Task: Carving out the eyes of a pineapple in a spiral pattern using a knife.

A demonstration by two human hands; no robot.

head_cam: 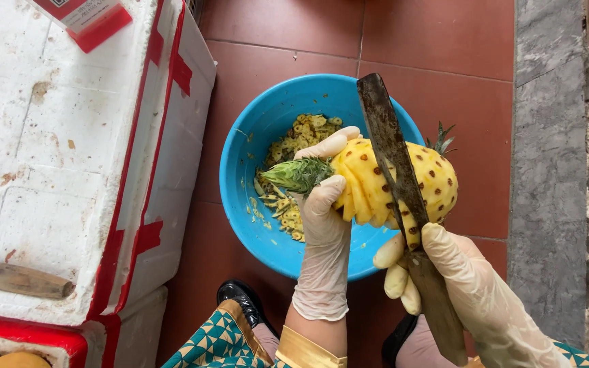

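Left hand [323, 221]: you clamp the peeled yellow pineapple [390, 182] by its green crown.
Right hand [438, 262]: closed around the long dark knife [393, 160].
Cut: keep it shallow, over the blue plastic basin [253, 146].

A single camera on the person's head looks almost straight down, close over the hands. The blue basin [267, 136] sits at frame centre on the red tile floor [444, 41]; a white foam box [56, 150] fills nine o'clock, a grey stone strip [547, 170] three o'clock.

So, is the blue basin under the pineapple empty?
No, the blue basin holds yellow peel scraps below the pineapple.
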